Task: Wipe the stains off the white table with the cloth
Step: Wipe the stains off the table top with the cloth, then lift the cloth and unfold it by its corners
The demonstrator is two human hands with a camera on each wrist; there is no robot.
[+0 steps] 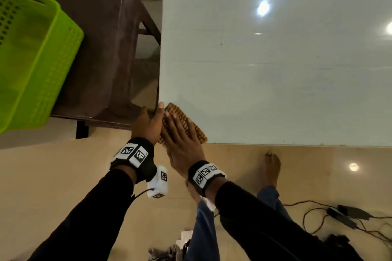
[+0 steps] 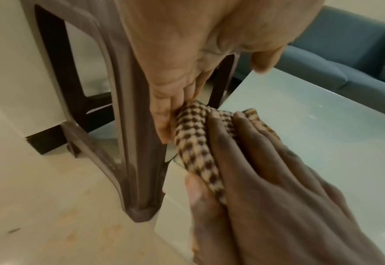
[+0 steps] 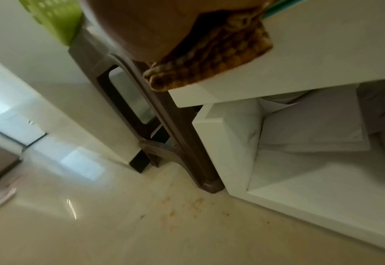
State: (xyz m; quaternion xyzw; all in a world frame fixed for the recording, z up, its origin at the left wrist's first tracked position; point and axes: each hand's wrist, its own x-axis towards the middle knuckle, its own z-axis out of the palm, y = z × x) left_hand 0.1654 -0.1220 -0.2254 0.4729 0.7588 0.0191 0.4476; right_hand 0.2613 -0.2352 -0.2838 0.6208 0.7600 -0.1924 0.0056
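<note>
Now | right hand (image 1: 182,144) flat on cloth (image 1: 192,126), table (image 1: 275,59) corner | left hand (image 1: 148,125) open, touching cloth | stool (image 1: 101,48) alongside

Both arms wear long black sleeves (image 1: 89,216). Each wrist carries a black band (image 1: 146,154) with white square code markers (image 1: 133,153). Below the left hand (image 1: 148,125), a white camera box (image 1: 158,182) hangs, with a thin black cable. Blue trousers (image 1: 203,231), bare foot (image 1: 271,167).

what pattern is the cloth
The cloth has a dark brown and tan check, clearest in the left wrist view.
</note>
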